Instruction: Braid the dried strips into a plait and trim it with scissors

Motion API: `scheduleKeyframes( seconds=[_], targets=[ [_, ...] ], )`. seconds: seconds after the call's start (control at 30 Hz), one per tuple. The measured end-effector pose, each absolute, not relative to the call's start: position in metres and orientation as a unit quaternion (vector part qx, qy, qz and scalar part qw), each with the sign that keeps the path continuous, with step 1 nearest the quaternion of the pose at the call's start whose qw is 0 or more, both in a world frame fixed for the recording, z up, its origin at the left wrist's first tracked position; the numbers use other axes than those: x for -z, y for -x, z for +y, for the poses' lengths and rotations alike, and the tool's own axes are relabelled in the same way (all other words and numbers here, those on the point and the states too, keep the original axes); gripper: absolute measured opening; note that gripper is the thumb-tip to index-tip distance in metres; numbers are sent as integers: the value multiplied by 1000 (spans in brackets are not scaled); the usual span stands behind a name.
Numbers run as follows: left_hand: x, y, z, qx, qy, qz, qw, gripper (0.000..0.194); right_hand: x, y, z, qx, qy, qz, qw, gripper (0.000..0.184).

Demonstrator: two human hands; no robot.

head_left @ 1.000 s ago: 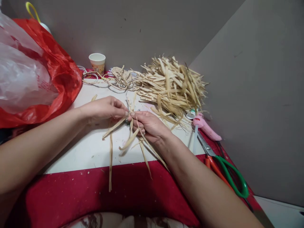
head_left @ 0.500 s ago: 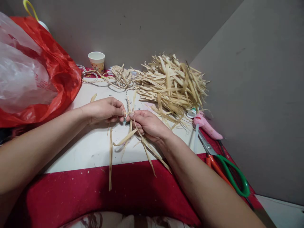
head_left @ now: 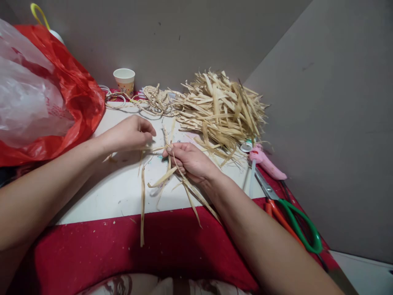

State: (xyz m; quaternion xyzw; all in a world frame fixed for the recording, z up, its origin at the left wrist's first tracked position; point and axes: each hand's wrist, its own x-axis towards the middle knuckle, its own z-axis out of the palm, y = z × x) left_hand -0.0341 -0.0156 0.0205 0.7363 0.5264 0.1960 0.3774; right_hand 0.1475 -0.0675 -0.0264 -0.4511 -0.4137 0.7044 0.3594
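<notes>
My right hand pinches a small braid of dry straw strips between thumb and index finger. Loose strip ends fan out below it, some reaching over the table's front edge. My left hand is a short way to the left, raised slightly, its fingers curled closed. A pale straw strip runs straight from the braid to the underside of that hand, where the grip is partly hidden. One long single strip hangs down between the hands.
A heap of straw strips lies behind my right hand, beside coiled braided cord. A paper cup stands at the back. Red plastic bag at left; scissors and a pink glue gun at right.
My left hand has moved left and slightly up from the braid, and the strip now stretches across the gap. My right hand keeps its pinch in the same place.
</notes>
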Motion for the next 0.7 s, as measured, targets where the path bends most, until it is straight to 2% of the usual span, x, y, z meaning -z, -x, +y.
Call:
scheduleKeyframes(
  seconds=[0.1,0.17,0.27,0.37,0.57,0.7],
  targets=[
    [-25,31,-21,-268,-742,518,331,19,26,-146,-67,-704,453,-403,370,14],
    [-28,26,-29,-238,-747,477,396,19,27,-145,-67,-704,450,-399,378,14],
    [-29,19,-41,-190,-747,427,473,21,28,-145,-66,-707,442,-392,389,24],
    [-27,15,-47,-213,-736,426,482,20,29,-145,-66,-712,433,-387,394,33],
    [-22,10,-53,-253,-706,433,500,15,26,-145,-66,-715,436,-383,391,33],
    [-27,9,-53,-294,-646,398,581,15,25,-145,-66,-722,434,-378,385,32]
  ],
)
